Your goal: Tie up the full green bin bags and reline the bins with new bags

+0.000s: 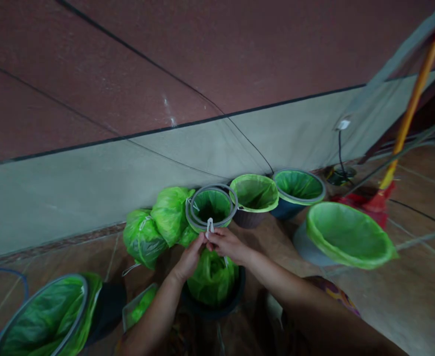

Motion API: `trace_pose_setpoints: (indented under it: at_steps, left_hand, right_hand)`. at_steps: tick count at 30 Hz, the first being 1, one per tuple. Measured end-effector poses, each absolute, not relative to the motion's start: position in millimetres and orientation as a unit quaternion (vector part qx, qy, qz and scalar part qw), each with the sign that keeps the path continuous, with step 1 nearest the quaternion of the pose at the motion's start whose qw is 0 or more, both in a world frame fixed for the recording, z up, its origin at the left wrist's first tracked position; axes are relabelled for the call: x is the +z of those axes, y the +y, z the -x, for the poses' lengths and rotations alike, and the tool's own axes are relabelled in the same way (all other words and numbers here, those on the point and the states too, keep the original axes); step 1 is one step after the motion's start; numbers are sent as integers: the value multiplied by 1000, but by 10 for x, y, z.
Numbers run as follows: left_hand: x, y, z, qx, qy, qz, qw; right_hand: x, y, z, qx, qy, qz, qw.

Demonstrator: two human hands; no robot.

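My left hand [191,255] and my right hand [229,244] meet in front of me, fingers pinched on a white string [210,225]. Its small loop stands up above my fingertips. Just below is a translucent green bag [212,282], gathered towards the top, inside a dark round bucket [217,312]. Another bit of white string hangs by the bag's right side. My fingertips partly hide the bag's neck, so I cannot tell whether it is knotted. Behind my hands stands a bin with a grey rim [235,200], lined in green.
Two filled green bags [145,240] rest against the wall. More green-lined bins stand around: a brown one [252,217], a blue one [287,210], a grey one [310,247] and one at front left [85,306]. A yellow-handled red dustpan [406,118] and cables are at right.
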State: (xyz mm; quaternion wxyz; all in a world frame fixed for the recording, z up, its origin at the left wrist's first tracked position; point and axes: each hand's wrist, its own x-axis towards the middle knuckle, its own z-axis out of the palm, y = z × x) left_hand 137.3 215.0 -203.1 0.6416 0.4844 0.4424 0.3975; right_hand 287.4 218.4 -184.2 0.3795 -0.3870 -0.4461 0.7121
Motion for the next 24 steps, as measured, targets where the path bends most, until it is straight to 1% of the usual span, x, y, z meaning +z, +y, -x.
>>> trace_pose_setpoints:
  at_steps: [2, 5, 7, 11, 15, 17, 20, 24]
  left_hand:
    - [-2082, 2125, -1359, 331, 444, -560, 617]
    - [-2187, 2085, -1356, 244, 469, -655, 540]
    - [-2275, 2055, -1385, 226, 485, -676, 506]
    - [-2356, 2007, -1463, 254, 505, -654, 503]
    - [-2275, 2012, -1472, 322, 522, -576, 541]
    - [-2248, 2033, -1461, 362, 537, -529, 549]
    - [-2281, 2072, -1470, 387, 558, -484, 551]
    - [-2385, 2110, -1538, 382, 585, -469, 541]
  right_hand:
    - [-1794, 2220, -2947, 727, -404, 395, 390]
    - [-1707, 2287, -3085, 754, -336, 372, 424]
    - [-1649, 2335, -3175, 761, -304, 354, 451]
    - [-1573, 2385, -3270, 756, -284, 365, 464]
    - [-1546, 2374, -3274, 729, -277, 426, 458]
    - [-1539, 2372, -3270, 708, -269, 460, 463]
    - [-1542, 2373, -3242, 676, -257, 495, 481]
    - [-1561, 2319, -3110, 667, -281, 462, 512]
